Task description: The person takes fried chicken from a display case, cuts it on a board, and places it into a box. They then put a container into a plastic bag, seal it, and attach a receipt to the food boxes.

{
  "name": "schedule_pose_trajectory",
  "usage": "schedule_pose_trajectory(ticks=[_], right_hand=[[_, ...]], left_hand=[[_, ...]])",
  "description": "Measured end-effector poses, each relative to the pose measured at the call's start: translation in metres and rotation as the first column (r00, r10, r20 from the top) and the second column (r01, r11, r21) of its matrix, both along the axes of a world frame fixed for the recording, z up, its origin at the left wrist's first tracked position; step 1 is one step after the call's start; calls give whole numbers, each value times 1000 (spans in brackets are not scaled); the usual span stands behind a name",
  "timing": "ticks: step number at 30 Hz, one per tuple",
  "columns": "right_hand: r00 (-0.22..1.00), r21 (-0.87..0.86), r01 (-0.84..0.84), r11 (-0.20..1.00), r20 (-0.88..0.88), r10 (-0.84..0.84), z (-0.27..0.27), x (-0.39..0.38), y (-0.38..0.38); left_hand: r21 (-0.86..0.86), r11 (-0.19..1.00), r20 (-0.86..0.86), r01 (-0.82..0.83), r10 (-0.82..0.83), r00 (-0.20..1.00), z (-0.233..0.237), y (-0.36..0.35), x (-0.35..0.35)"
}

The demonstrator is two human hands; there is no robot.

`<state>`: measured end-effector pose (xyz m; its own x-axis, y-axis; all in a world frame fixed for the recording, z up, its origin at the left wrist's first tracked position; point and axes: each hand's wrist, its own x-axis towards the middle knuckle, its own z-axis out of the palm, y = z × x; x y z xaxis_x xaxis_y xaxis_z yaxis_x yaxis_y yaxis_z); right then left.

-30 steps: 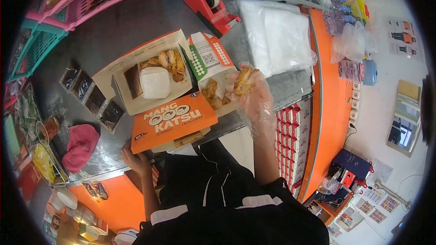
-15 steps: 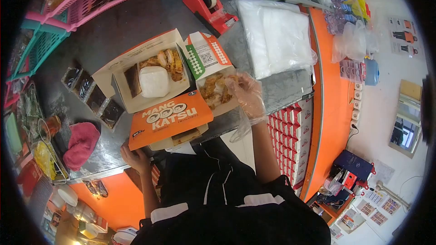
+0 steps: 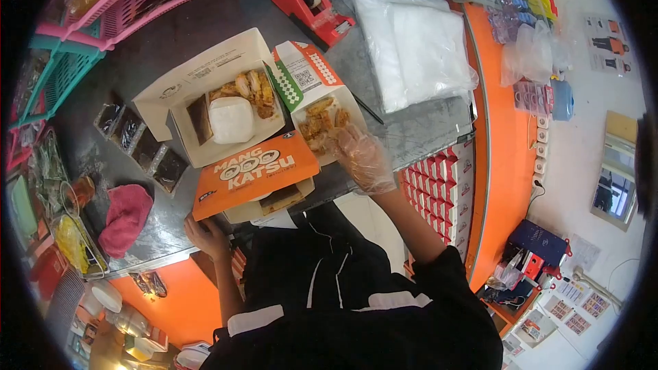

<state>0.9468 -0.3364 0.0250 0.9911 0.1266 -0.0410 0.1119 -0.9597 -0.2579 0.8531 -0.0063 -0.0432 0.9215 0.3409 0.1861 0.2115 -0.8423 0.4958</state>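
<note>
My right hand point(image 3: 363, 161), in a clear plastic glove, reaches over the near right edge of a small open takeaway box point(image 3: 305, 72) with a QR code on its flap. Its fingers are closed on the fried chicken point(image 3: 319, 120) inside; the fingertips are partly hidden. To the left stands a larger open takeaway box point(image 3: 257, 168) with an orange "Mang Katsu" panel. A white wrapped bundle point(image 3: 231, 120), a dark sauce packet point(image 3: 200, 120) and sliced fried chicken point(image 3: 255, 90) lie in it. My bare left hand point(image 3: 208, 236) grips that panel's lower left corner at the counter edge.
Several sauce packets point(image 3: 140, 144) and a pink cloth point(image 3: 126, 219) lie to the left. A red tape dispenser point(image 3: 312, 14), a stack of white plastic bags point(image 3: 415, 51) and a thin black stick point(image 3: 369, 109) are on the far side. Pink baskets point(image 3: 151, 0) line the back left.
My right hand has drawn back slightly toward me, uncovering more chicken and the black stick. The larger box's back lid leans further open. My left hand stays at the panel corner.
</note>
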Motion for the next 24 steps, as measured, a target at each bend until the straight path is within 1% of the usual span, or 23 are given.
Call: schedule_pose_trajectory(ticks=[1,3,4,6,8,10,12,14,17,19,21,24], right_hand=[[1000,1,4,1000,0,-4,0,1,-1],[995,78,-2,997,-99,10,0,6,-3],[995,81,2,997,-99,6,1,9,-2],[979,58,28,998,-202,-16,1,13,0],[973,76,21,997,-229,-3,-11,13,-3],[966,94,9,995,-258,15,-6,15,-1],[943,149,107,983,-329,-53,4,17,3],[948,162,106,981,-313,-50,-1,17,1],[952,180,124,976,-299,-66,4,21,3],[951,187,145,972,-298,-84,5,24,5],[939,125,196,973,-309,-149,2,26,3],[923,172,214,962,-358,-141,4,33,1]], left_hand=[[-6,1000,1,4,-4,1000,1,0,0],[6,1000,14,0,0,1000,-1,-1,-1],[17,1000,27,-7,7,1000,-2,0,-1],[23,1000,26,12,-13,1000,-2,1,-1],[26,999,28,29,-30,999,-3,2,-1],[25,999,23,20,-20,1000,-7,4,-3],[17,1000,0,12,-12,1000,-7,5,-5],[9,1000,-19,1,-1,1000,-9,7,-5],[-13,1000,17,23,-22,1000,-13,10,-7],[-23,999,-22,26,-27,999,-9,9,-6],[-14,999,-26,31,-31,999,-9,9,-6],[-12,999,-31,41,-42,999,-10,11,-7]])
